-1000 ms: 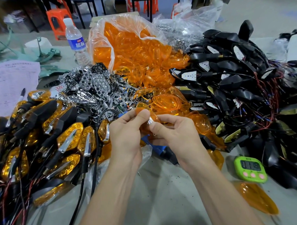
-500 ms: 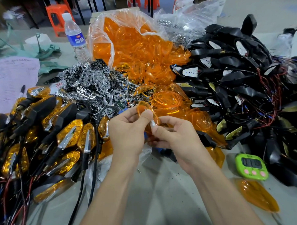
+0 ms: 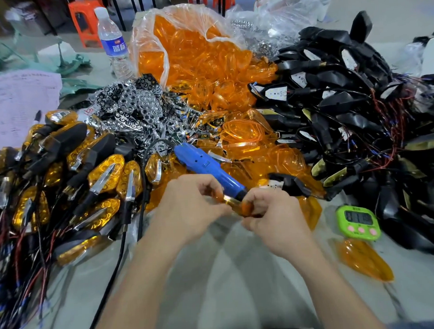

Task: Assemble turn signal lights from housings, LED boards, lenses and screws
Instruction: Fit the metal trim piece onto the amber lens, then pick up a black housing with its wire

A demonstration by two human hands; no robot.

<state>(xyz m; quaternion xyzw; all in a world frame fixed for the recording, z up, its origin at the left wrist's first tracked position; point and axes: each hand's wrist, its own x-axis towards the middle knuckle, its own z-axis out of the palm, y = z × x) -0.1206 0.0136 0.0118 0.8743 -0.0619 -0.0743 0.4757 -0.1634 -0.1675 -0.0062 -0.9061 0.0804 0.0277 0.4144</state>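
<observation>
One glossy, translucent amber lens (image 3: 246, 209)

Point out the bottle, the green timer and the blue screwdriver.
bottle (image 3: 113, 48): head view, on its blue label.
timer (image 3: 358, 219): head view, on its dark display.
screwdriver (image 3: 206, 167): head view, on the middle of its blue body.

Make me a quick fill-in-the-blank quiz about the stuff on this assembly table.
The left hand and right hand pinch a small lens near the ____ timer.
The screwdriver beyond them is ____.
The big clear bag holds ____ lenses.
Missing words: green, blue, orange.
</observation>
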